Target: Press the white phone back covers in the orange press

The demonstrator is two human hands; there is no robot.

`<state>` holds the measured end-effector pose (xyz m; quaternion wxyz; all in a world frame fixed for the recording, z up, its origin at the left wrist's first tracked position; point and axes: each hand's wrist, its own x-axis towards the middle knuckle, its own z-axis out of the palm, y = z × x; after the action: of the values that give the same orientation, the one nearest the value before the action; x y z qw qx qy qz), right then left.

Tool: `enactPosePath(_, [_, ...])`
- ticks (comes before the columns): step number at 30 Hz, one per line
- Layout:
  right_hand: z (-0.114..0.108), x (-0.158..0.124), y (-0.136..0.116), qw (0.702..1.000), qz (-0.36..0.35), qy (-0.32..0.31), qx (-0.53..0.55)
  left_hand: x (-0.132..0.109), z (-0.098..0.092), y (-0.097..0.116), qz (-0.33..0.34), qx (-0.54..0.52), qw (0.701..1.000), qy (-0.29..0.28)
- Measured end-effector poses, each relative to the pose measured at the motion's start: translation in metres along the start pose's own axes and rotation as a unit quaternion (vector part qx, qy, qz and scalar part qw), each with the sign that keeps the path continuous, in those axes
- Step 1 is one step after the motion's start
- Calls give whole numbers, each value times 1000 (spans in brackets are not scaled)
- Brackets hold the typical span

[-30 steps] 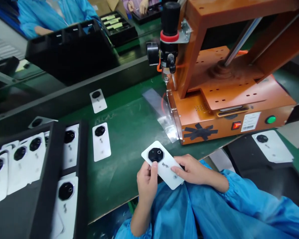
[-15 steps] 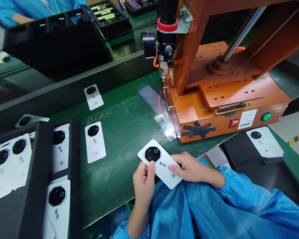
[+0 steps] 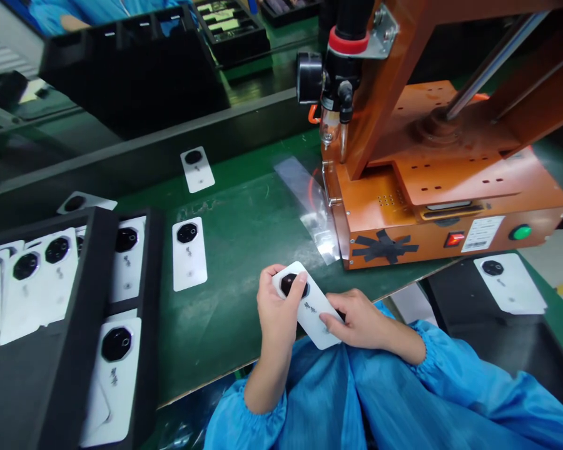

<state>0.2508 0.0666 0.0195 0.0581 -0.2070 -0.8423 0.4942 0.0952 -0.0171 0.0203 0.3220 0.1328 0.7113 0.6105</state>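
Both hands hold one white phone back cover [image 3: 319, 322] with a dark round camera window, tilted above my lap at the bench edge. My left hand [image 3: 278, 306] grips its upper left end, the thumb lying across the camera window and the fingers mostly underneath. At the lower right edge, my right hand [image 3: 356, 320] pinches the cover with its thumb on the printed face. A similar cover [image 3: 190, 265] lies flat on the green bench to the left. Behind that are a second loose cover [image 3: 199, 177] and a third cover [image 3: 96, 201].
An orange press [image 3: 436, 240] with a lit red switch and green button stands ahead right. Beside it lies a clear plastic strip [image 3: 304, 203]. A black divided tray [image 3: 77, 312] at left holds several covers. More covers [image 3: 511, 290] rest on a black tray [image 3: 520, 350] at right.
My left hand has shifted up along the cover, and its thumb has moved onto the camera window. The cover is tilted a little more. The whole view has shifted slightly.
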Motion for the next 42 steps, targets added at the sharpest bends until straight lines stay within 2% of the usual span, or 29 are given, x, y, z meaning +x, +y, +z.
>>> enactPosePath(5, [-9,3,-5,999,4,-17,40,-3,-6,-1,-1,7,999,-43])
enactPosePath(8, [-11,4,-7,998,14,-20,51,-2,-8,-2,-1,11,999,-44])
enactPosePath(13, [-9,4,-6,998,22,-18,47,-1,-7,-1,-8,16,999,-30])
enactPosePath(18, [-10,5,-7,999,19,-21,37,-1,-1,2,-17,11,1000,19])
enactPosePath(21, [-10,5,-8,999,17,-22,33,-2,2,4,-22,5,999,29])
enactPosePath(25, [-10,5,-9,999,23,-31,28,-3,1,5,-23,9,1000,17])
enactPosePath(33, [-11,5,-9,999,13,-20,32,-3,-7,2,20,57,997,-38])
enactPosePath(42, [-10,6,-8,999,12,-19,40,-6,-7,4,12,45,998,-40])
